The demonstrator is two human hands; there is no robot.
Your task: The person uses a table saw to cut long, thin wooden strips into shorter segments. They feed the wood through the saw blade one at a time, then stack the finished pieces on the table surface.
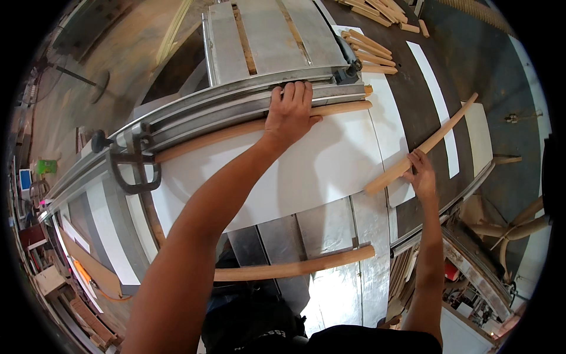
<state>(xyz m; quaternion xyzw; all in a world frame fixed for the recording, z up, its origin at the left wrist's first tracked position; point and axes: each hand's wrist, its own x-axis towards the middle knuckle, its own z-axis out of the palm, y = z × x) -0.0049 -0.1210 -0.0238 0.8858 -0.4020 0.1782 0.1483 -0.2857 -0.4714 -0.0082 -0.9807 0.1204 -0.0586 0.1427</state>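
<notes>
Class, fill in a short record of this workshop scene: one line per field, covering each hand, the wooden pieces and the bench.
left hand: presses a long curved stick against the metal fence
right hand: grips a second stick, lifted at an angle
third stick: lies loose near the person
clamp: on the fence's left end
stick pile: beyond the fence
white board: under the hands
</notes>
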